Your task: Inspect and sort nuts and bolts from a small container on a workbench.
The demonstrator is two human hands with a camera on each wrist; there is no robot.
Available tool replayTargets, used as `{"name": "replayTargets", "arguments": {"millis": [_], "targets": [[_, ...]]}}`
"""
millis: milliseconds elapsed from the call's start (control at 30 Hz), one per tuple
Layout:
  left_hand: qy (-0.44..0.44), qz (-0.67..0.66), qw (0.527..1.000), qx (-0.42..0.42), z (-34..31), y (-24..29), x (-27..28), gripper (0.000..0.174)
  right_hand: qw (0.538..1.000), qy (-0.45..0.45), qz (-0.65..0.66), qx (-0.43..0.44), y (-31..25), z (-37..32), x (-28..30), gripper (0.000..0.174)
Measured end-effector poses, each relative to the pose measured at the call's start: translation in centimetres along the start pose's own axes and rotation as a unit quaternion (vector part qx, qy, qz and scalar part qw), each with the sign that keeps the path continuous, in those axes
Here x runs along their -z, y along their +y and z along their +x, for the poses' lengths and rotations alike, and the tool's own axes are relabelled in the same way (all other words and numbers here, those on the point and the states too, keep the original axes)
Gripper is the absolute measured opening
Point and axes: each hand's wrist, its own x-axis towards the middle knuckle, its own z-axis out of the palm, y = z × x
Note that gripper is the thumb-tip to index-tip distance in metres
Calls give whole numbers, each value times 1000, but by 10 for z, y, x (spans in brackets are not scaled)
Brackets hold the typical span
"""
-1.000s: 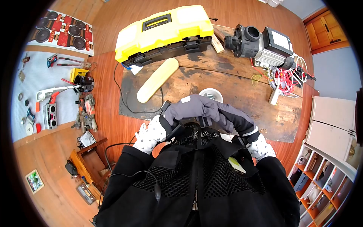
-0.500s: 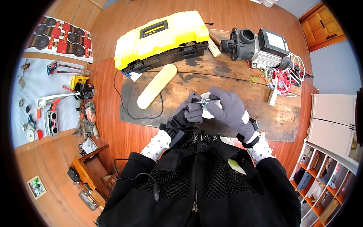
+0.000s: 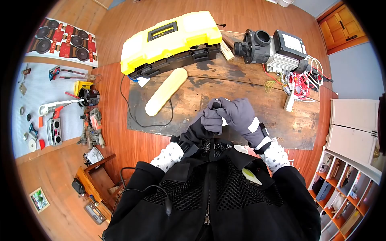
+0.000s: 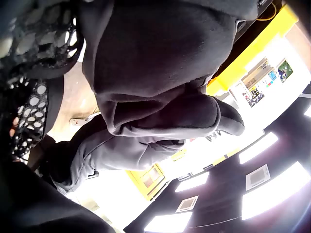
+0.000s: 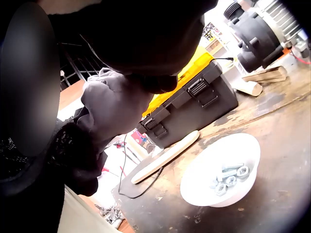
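Left hand, right hand newly meeting | both curling, contents hidden, untellable | right-wrist view: bowl lying 4 o'clock | apparently working closer

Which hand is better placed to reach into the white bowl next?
Probably the right hand: its wrist view shows the white bowl unobstructed, nuts and bolts inside, while the view from the left hand lacks it. What the hands may hold is hidden.

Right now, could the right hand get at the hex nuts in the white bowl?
Probably yes: in the white bowl, the hex nuts lie uncovered, though the right hand meets the left hand.
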Motion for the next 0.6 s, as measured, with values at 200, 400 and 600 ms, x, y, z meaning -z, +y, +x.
{"name": "replayTargets", "arguments": {"millis": [200, 400, 600], "targets": [[214, 104, 968, -74, -10, -6, -12, 10, 997, 82, 11, -3, -6, -4, -14, 21], [308, 323, 887, -120, -14, -4, -11, 22, 831, 12, 446, -333, -32, 2, 5, 48], [469, 427, 761, -136, 10, -10, -29, 28, 739, -35, 487, -464, -27, -2, -6, 62]]}}
